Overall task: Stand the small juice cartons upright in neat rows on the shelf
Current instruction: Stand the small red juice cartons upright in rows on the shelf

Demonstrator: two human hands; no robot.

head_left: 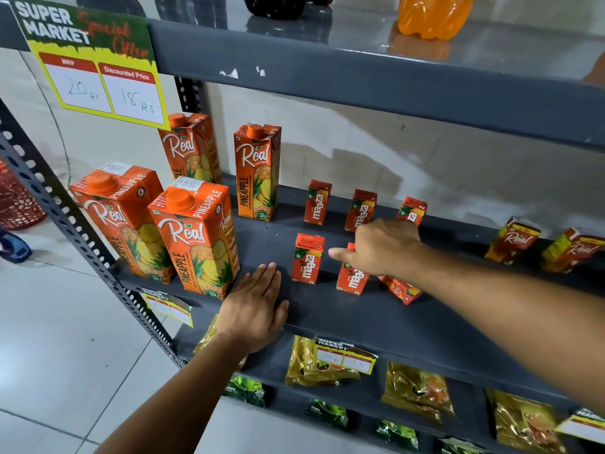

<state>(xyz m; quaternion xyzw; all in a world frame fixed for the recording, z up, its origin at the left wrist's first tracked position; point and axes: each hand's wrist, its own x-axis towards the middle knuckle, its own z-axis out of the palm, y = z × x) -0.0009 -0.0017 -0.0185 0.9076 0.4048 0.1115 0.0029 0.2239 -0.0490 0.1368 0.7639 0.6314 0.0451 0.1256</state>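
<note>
The grey metal shelf [327, 309] carries 2 kinds of drink packs. At its left end stand 4 tall pineapple juice cartons [196, 237] with orange caps, 2 at the front edge and 2 toward the back. Right of them are the small juice cartons, red and orange mango packs. 3 stand upright along the back edge: the back left carton [317, 202], the back middle carton [360, 209] and the back right carton [412, 209], whose lower part is hidden by the right hand. Nearer the front edge, the front left carton [308, 258] and the front middle carton [352, 278] stand upright, the second partly covered by the hand. Just right of it a tilted carton [401, 290] lies leaning on its side under the wrist. At the shelf's right end 2 other small cartons [514, 239] lean together, blurred.

The left hand [255, 306] lies flat and open, palm down, on the front edge of the shelf beside the tall cartons, holding nothing. The right hand [383, 247] reaches over the front row toward the back right carton, thumb stretched out to the left and fingers curled; whether the fingers grip that carton cannot be told.

The shelf above holds an orange bottle [433, 14] and a price sign [95, 60] on its left edge. The shelf below holds golden packets [415, 388] and dark green packets [327, 414].
</note>
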